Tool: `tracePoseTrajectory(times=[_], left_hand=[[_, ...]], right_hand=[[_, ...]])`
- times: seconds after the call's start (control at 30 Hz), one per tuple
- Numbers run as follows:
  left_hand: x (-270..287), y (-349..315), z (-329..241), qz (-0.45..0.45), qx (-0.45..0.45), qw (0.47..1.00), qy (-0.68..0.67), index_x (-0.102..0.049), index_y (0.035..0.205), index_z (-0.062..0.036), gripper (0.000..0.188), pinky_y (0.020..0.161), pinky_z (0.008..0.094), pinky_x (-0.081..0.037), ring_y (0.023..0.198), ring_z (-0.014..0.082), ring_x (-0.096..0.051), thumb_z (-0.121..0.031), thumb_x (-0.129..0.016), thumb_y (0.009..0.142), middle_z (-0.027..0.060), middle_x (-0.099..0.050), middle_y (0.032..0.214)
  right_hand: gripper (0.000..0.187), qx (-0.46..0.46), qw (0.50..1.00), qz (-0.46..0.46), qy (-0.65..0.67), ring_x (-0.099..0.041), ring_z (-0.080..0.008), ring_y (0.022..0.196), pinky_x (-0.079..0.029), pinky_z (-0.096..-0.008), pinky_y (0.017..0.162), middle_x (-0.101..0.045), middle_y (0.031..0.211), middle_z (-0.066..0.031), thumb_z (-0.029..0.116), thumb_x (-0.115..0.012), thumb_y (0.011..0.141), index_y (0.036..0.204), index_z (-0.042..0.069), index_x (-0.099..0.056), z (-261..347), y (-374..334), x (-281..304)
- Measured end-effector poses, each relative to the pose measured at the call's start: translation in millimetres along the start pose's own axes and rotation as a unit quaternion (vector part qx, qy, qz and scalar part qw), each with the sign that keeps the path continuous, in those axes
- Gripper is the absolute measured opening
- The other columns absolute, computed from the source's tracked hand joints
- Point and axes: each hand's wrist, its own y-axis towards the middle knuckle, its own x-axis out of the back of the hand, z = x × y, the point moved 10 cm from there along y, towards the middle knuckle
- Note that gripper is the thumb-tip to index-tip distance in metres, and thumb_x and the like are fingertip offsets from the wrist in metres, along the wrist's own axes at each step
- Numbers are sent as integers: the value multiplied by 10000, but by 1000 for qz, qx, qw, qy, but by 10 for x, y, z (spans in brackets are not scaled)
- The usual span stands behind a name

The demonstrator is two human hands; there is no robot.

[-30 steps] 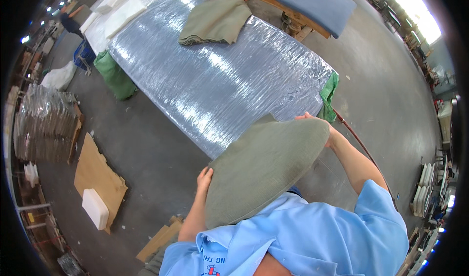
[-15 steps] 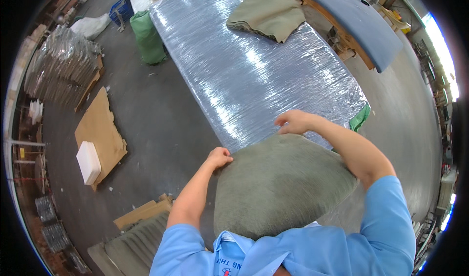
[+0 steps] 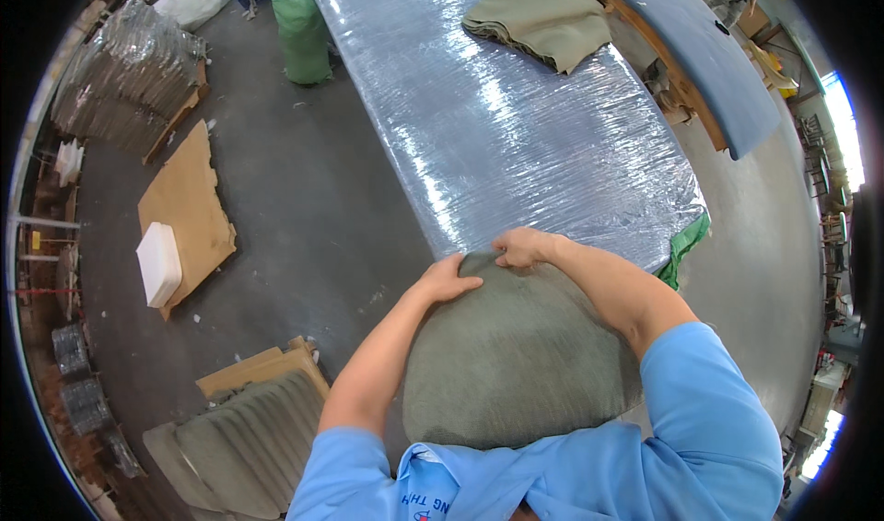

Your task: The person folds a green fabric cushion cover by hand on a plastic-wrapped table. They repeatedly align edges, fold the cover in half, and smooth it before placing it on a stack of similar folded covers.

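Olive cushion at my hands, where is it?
Head view, lower centre: the olive cushion is between the wrapped table and blue shirt, with left hand and right hand at its far edge.

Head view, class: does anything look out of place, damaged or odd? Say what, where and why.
On the floor left of the plastic-covered table, the brown sheet looks damaged: its right edge is ragged, as if torn. Small pale scraps lie loose nearby, like litter. The grey-green cushion shows no obvious damage.

Blown-out opening (image 3: 844, 129) far R, streaky glare on film-wrapped tabletop (image 3: 543, 152), ctr fairly sharp, fisheye bend w/ dark corners
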Motion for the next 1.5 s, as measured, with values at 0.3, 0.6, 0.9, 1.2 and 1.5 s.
tracePoseTrajectory(times=[0.3, 0.6, 0.9, 1.2, 1.5], left_hand=[[-208, 303, -115, -19, 55, 990, 126, -700, 1206, -17, 410, 993, 522, -505, 1188, 436, -654, -363, -612, 1005, 253, -709, 1216], [-162, 332, -319, -122, 20, 976, 178, -555, 1087, -1, 273, 845, 629, -489, 929, 520, -689, -259, -467, 1061, 318, -717, 934], [-159, 625, -239, -132, -15, 971, 200, -537, 1072, -31, 258, 794, 631, -499, 872, 528, -690, -279, -468, 1055, 306, -718, 880], [-116, 523, -314, -163, -35, 960, 225, -527, 1087, -92, 291, 772, 621, -499, 864, 523, -686, -375, -456, 1087, 292, -714, 856], [-179, 535, -261, -172, -45, 960, 218, -532, 1044, -74, 319, 735, 630, -486, 815, 526, -675, -380, -452, 1088, 285, -701, 805]], right_hand=[[463, -163, 979, 56, 112, -727, -292, 740, -584, -449, 653, -738, 1064, -165, 423, -543, 1054, 1246, 28, -687, -432, -225, -258], [384, -141, 942, -267, 145, -674, -478, 973, -513, -582, 879, -719, 955, -261, 400, -523, 1055, 1045, 40, -657, -611, -159, -253], [396, -136, 935, -280, 170, -695, -468, 936, -540, -561, 845, -729, 964, -255, 414, -558, 1041, 1022, 34, -669, -743, 63, -238], [615, -132, 982, -117, 68, -650, -359, 1231, -510, -474, 1046, -708, 1281, -184, 581, -593, 993, 1315, 67, -695, -1161, -415, -129], [497, -166, 962, -191, 99, -686, -401, 1114, -533, -515, 960, -740, 1129, -191, 497, -486, 1071, 1155, 61, -710, -1147, -514, -220]])
